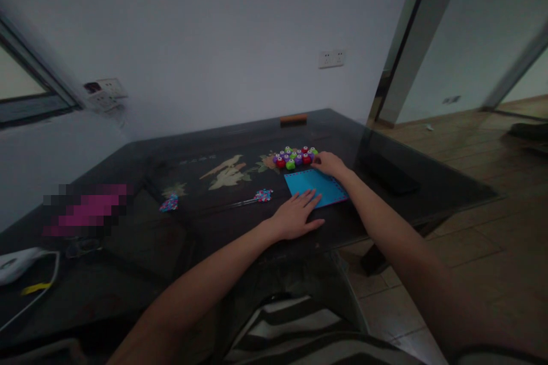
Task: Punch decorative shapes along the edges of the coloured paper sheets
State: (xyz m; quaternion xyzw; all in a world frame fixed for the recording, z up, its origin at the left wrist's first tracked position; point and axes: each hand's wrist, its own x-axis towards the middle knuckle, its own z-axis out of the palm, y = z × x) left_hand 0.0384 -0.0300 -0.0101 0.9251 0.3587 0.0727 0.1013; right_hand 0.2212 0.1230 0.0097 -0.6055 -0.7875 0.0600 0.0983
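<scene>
A bright blue square sheet [314,185] with small marks or holes along its edges lies on the dark table. My left hand [297,214] rests flat on its near left corner, fingers stretched out. Just beyond the sheet stands a cluster of small round red, green and purple containers [295,157] with white tops. At the right end of that cluster is my right hand [329,164], its fingers curled together over the sheet's far edge. Whatever its fingertips hold, if anything, is too small to make out.
Left of the sheet lie a pile of tiny coloured pieces [263,195], a thin metallic tool [242,203] and another small pile [170,202]. A brown block [293,120] sits at the table's back. A dark flat object [391,174] is at right, a white device [19,265] at far left.
</scene>
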